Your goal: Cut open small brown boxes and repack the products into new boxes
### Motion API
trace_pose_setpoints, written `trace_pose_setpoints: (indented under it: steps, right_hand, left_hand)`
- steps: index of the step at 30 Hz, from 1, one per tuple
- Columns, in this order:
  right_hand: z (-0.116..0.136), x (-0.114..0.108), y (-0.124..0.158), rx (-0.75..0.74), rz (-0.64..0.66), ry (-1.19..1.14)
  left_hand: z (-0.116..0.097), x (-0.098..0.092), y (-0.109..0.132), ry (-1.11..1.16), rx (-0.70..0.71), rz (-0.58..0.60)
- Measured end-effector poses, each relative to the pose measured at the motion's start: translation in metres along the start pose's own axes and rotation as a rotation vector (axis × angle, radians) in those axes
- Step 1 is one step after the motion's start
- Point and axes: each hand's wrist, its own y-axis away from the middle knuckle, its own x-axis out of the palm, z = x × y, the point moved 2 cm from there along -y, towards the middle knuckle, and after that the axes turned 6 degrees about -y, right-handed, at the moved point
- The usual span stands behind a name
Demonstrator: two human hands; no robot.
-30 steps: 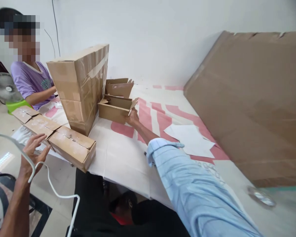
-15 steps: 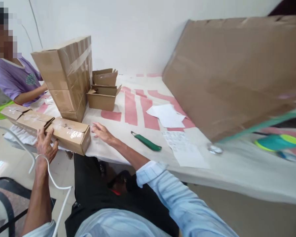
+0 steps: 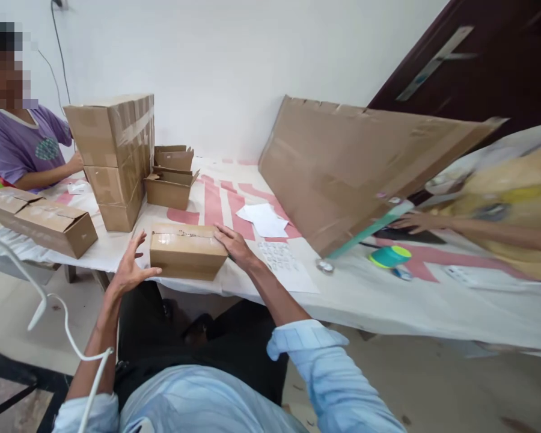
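Observation:
A taped cardboard box [image 3: 187, 264] lies in front of me at the table's near edge. My right hand [image 3: 235, 245] grips its right end, fingers over the top corner. Just off the box's left end, my left hand [image 3: 131, 267] is open, thumb and fingers spread, holding nothing. Farther left, two more closed cardboard boxes [image 3: 54, 222] lie end to end along the table edge. Behind them rises a tall stack of taped boxes [image 3: 117, 144], with two open, empty boxes [image 3: 168, 187] beside it.
Loose white papers [image 3: 264, 219] and a printed sheet [image 3: 284, 264] lie right of the box. A large cardboard panel [image 3: 342, 168] leans across the table. Beyond are a teal tape roll [image 3: 390, 257] and another person's arm [image 3: 491, 228]. A person in purple [image 3: 27, 144] sits left.
One box has come away from the row and moved right, in front of me. My right hand has taken hold of its end; my left hand has opened. The green utility knife no longer shows.

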Motion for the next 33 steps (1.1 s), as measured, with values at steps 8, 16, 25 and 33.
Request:
trace_pose_setpoints:
  steps: [8, 16, 25, 33]
  right_hand:
    - [-0.017, -0.016, 0.003, 0.007, -0.039, -0.048]
    - [-0.036, -0.047, 0.013, 0.125, -0.041, -0.226]
    - [-0.004, -0.057, 0.014, -0.040, -0.188, 0.005]
    - [0.135, 0.012, 0.059, -0.881, -0.014, 0.601]
  left_hand:
    - [0.015, 0.030, -0.016, 0.240, -0.090, 0.158]
    - [-0.029, 0.046, -0.006, 0.034, 0.176, 0.038]
    - [-0.041, 0.052, 0.000, -0.035, 0.265, -0.021]
    - [-0.064, 0.064, -0.003, -0.139, 0.262, -0.061]
